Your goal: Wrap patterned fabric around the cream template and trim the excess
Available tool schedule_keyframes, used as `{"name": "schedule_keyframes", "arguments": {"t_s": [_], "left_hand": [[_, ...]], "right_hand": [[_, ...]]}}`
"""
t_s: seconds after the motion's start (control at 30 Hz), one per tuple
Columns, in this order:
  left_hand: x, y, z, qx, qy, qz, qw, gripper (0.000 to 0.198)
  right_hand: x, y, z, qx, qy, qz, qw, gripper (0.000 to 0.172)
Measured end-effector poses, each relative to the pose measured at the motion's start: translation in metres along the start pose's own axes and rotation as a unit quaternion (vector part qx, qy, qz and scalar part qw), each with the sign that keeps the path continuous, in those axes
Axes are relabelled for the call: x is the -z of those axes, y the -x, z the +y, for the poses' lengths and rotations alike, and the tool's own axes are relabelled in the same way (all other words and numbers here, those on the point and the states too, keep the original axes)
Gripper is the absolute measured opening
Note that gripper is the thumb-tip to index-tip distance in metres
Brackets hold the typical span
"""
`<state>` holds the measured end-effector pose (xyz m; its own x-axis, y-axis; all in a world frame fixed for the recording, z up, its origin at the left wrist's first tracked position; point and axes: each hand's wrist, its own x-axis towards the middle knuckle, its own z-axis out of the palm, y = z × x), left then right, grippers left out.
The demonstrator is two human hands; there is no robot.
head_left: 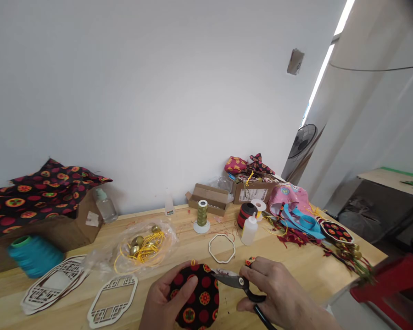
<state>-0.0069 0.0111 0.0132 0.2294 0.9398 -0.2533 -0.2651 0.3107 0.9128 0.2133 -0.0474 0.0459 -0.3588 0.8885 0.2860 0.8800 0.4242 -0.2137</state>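
Note:
My left hand (165,300) grips a padded oval piece covered in black cloth with red and orange dots (199,298), thumb laid across its face. My right hand (278,293) is closed round black-handled scissors (239,284), whose blades touch the oval's upper right edge. A small patterned thimble or ring (249,261) sits on a finger of my right hand. Both hands hover over the wooden table (296,266) near its front edge.
On the table lie white lattice frames (113,306) (53,286), a white ring frame (221,248), a bag of gold bells and yellow cord (142,245), a teal spool (34,255), a green thread cone (202,215), a glue bottle (249,229), boxes and cloth scraps (296,215). A red stool (395,284) stands at right.

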Motion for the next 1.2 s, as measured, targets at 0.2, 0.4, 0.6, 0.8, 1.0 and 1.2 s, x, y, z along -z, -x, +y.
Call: {"name": "schedule_keyframes", "arguments": {"t_s": [0.2,0.4,0.6,0.8,1.0,1.2], "left_hand": [[0.000,-0.002,0.000,-0.002,-0.005,-0.002,1.000,0.030],[-0.001,-0.003,0.000,-0.005,-0.012,-0.008,1.000,0.031],[0.000,-0.001,-0.002,0.001,-0.015,-0.016,1.000,0.031],[-0.003,-0.002,0.000,0.005,-0.017,-0.024,1.000,0.029],[-0.006,-0.002,0.001,0.012,-0.009,-0.028,0.999,0.029],[-0.005,-0.001,-0.004,-0.006,-0.005,-0.001,1.000,0.031]], "right_hand": [[0.002,-0.001,-0.002,-0.001,0.009,-0.012,1.000,0.038],[0.002,0.001,0.001,-0.001,0.006,-0.012,1.000,0.038],[0.003,0.001,0.000,0.006,0.027,-0.013,1.000,0.036],[0.005,0.000,-0.001,0.004,0.038,-0.018,0.999,0.032],[0.003,0.000,0.001,-0.038,-0.012,0.004,0.999,0.030],[-0.016,0.008,0.014,-0.188,-0.302,0.046,0.933,0.040]]}}
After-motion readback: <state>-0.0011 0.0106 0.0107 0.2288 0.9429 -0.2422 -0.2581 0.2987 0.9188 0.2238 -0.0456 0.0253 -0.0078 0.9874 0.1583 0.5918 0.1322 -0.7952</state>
